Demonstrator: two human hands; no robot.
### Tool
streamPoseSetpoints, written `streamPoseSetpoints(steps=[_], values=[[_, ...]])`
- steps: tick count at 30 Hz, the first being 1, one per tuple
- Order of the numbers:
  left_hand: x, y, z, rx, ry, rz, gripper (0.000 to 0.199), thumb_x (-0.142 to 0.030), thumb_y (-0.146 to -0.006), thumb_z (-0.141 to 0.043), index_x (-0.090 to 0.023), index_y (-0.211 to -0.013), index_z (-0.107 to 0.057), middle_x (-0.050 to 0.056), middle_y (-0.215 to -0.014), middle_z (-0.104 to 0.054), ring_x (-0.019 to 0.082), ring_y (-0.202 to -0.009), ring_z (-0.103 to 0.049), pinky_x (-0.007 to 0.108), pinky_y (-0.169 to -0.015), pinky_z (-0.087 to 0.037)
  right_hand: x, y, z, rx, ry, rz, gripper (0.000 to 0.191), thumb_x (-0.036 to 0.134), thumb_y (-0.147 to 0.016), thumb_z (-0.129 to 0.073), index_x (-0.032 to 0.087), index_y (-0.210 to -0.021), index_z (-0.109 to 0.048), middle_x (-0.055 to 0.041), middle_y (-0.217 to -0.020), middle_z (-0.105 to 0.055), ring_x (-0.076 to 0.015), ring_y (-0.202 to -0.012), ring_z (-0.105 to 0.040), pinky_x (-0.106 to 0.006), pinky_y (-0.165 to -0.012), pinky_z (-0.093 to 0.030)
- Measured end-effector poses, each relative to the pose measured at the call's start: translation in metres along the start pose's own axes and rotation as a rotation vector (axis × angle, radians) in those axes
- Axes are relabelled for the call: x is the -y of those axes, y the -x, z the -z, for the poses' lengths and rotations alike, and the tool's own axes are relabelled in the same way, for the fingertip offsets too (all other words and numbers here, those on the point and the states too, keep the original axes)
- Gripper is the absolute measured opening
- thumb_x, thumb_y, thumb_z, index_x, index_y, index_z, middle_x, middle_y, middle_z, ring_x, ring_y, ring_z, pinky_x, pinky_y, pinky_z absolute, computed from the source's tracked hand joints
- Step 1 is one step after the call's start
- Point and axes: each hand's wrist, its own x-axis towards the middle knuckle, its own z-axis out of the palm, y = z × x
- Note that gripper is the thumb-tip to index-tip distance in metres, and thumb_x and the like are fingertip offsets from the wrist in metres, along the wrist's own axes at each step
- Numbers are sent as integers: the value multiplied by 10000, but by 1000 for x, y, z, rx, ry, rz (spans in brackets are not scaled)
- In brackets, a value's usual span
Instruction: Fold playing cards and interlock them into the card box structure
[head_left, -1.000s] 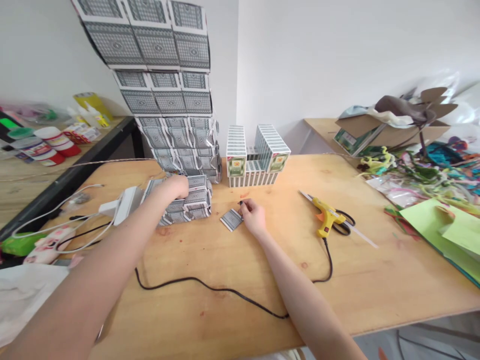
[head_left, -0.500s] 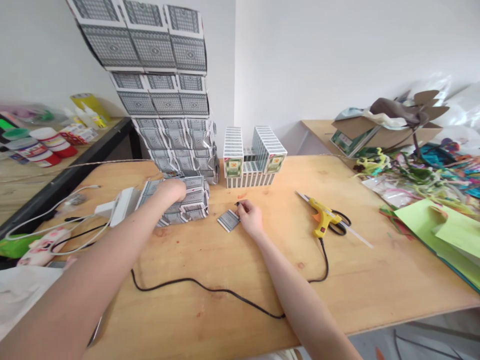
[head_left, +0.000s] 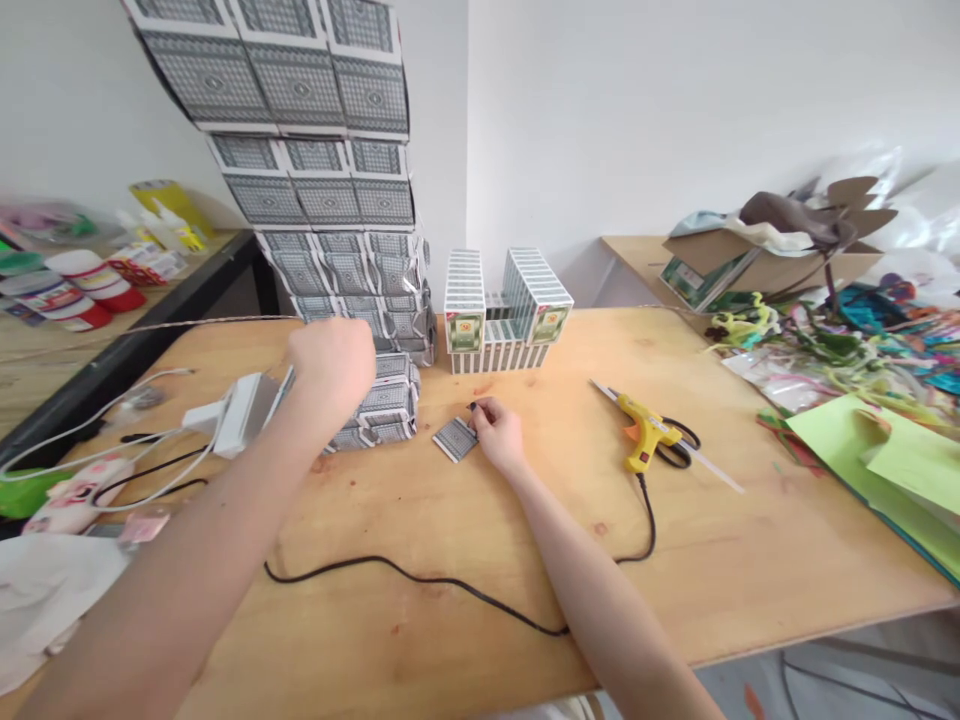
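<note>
My left hand (head_left: 334, 365) is raised over a low block of folded playing cards (head_left: 386, 410), its back toward me. It looks closed, with the fingertips hidden behind it; whatever they hold is out of sight. My right hand (head_left: 499, 435) rests on the table with its fingers pinched at the edge of a grey-patterned playing card (head_left: 454, 439), which lies flat. Behind the block rises a tall tower of the same cards (head_left: 322, 190). A U-shaped stack of card boxes (head_left: 466, 330) stands right of the tower.
A yellow hot glue gun (head_left: 643, 432) and black-handled scissors (head_left: 679, 445) lie to the right; a black cord (head_left: 450, 581) crosses the front. At the left are a white power strip (head_left: 247, 410) and cables. Green paper (head_left: 862, 470) and craft scraps fill the right edge.
My left hand has lifted up and slightly left from the top of the card block. My right hand and the card beside it have stayed in place. The view has shifted slightly.
</note>
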Motion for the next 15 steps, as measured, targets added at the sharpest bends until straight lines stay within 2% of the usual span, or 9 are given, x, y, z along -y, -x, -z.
streamPoseSetpoints(steps=[1,3,6,7,9,12,13,15], values=[[-4,5,6,-48,13,3,312,-201,-753,-451,-80,-964,-648,196,-950,-622,357,-944,-556,408,-730,-403,2,1,0,0,-27,-6,215,334,-758,-444,196,-794,-605,17,-550,-578,-140,-529,-546,-252,-543,-425],[-13,11,12,-66,93,-90,320,-236,-780,-427,-117,-973,-652,151,-944,-632,321,-943,-560,379,-752,-397,7,2,0,13,-121,8,236,358,-749,-483,193,-872,-598,6,-627,-599,-123,-521,-528,-241,-514,-418],[-31,15,4,-13,293,-306,310,-282,-786,-415,-208,-971,-653,63,-906,-662,225,-856,-589,300,-725,-406,17,5,2,119,-337,76,478,381,-651,-630,229,-1088,-508,-29,-920,-621,-109,-591,-545,-232,-525,-439],[-38,16,-3,7,347,-358,299,-290,-779,-424,-219,-956,-655,49,-885,-670,204,-821,-593,281,-701,-409,19,5,3,146,-406,82,557,381,-621,-663,245,-1125,-469,-31,-956,-613,-113,-613,-554,-234,-534,-447],[-50,19,-18,51,395,-401,281,-299,-767,-440,-209,-915,-662,53,-856,-679,196,-784,-595,272,-666,-412,20,3,5,131,-510,43,536,395,-619,-668,245,-1085,-451,-16,-852,-617,-122,-609,-556,-233,-523,-444],[-52,20,-32,111,450,-462,295,-312,-792,-410,-203,-879,-670,55,-856,-687,184,-771,-602,265,-673,-422,17,-3,10,26,-550,-33,330,412,-662,-631,218,-873,-466,34,-620,-546,-103,-498,-498,-210,-447,-385],[-46,17,-33,78,436,-440,321,-308,-810,-380,-199,-898,-668,62,-876,-686,188,-788,-604,272,-691,-426,15,-5,11,-2,-536,-45,304,412,-666,-626,214,-824,-460,44,-595,-525,-91,-468,-471,-205,-431,-369],[-30,8,-32,-50,327,-302,365,-273,-828,-334,-169,-973,-652,106,-928,-674,225,-848,-603,307,-732,-431,12,-8,12,-44,-479,-60,290,419,-669,-619,209,-786,-456,53,-579,-507,-77,-432,-431,-203,-411,-352]])
